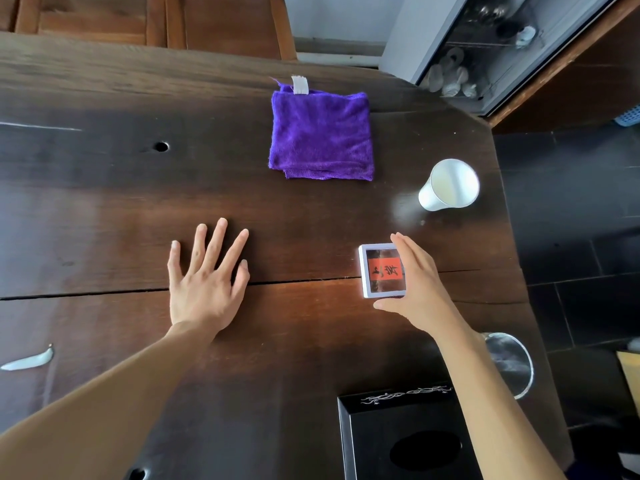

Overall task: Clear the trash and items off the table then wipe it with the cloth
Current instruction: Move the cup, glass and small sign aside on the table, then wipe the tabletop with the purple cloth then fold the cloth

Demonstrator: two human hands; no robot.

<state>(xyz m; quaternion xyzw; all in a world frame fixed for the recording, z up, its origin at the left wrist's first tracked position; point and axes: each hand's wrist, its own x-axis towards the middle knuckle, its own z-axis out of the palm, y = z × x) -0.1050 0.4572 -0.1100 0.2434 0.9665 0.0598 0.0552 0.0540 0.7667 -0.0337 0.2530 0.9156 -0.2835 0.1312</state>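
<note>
Across the dark wooden table (104, 220) we are resting our left hand (204, 282) flat with fingers spread, while our right hand (415, 289) is gripping a small white box (379, 271) between thumb and fingers, near the white cup (450, 185) and the folded purple cloth (320, 133) lying farther back.
</note>
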